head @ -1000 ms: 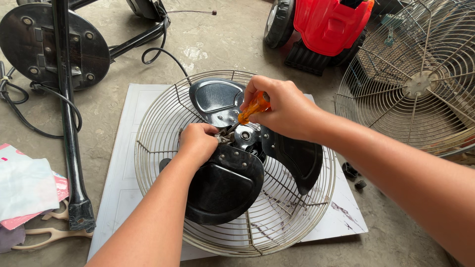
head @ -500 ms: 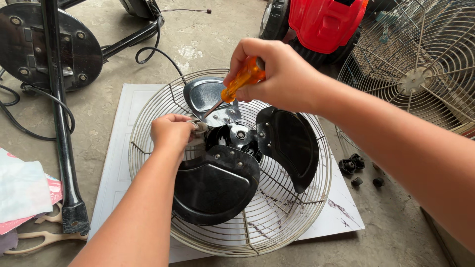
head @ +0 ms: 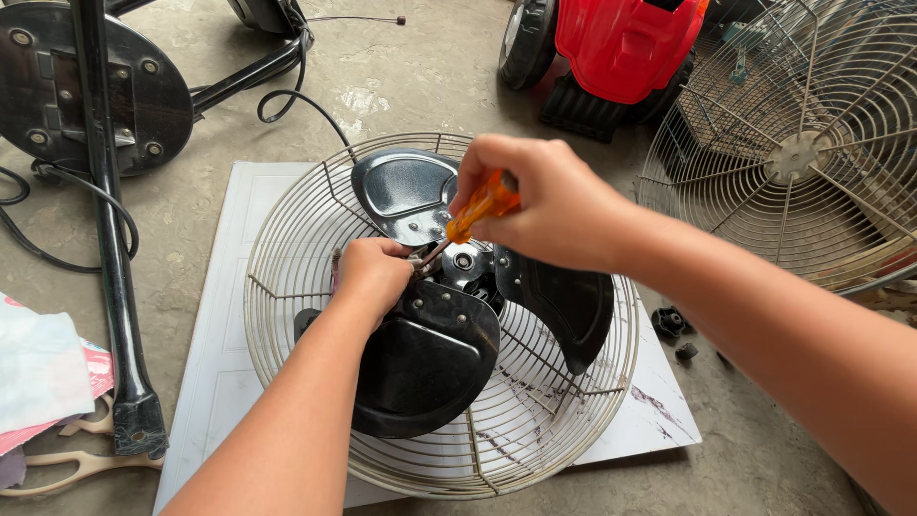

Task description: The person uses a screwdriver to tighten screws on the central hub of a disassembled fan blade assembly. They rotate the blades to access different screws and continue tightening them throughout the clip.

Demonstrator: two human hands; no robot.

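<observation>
Bare concrete floor [head: 401, 76] fills the view, stained and dusty, with a white board [head: 229, 315] laid flat on it. On that board I see a round wire fan guard [head: 573, 411] lying face up, and inside it the fan's three black metal blades [head: 420, 363] spread around a shiny hub [head: 468, 263].

My left hand [head: 373, 272] comes in from the bottom of the view and is clenched down at the hub, its fingers curled around something small there; what exactly it pinches is hidden under the knuckles. My right hand [head: 549, 205] reaches in from the right edge and is closed around the orange handle of a screwdriver [head: 478, 210]. I can see the dark shaft slanting down and to the left from that handle, its tip ending at the hub, just beside the left hand's fingers.

Left of the board lies a black fan stand [head: 110, 239], its pole running down the view and its round base plate [head: 86, 86] at the top left, with a black cable [head: 296, 100] looping near it. At the lower left edge are crumpled cloths [head: 38, 373] and beige scissors [head: 86, 463]. Top centre shows a red toy vehicle [head: 621, 48], and a second wire guard [head: 802, 153] rests at the right. Small black knobs [head: 673, 325] sit on the floor just off the board's right edge.
</observation>
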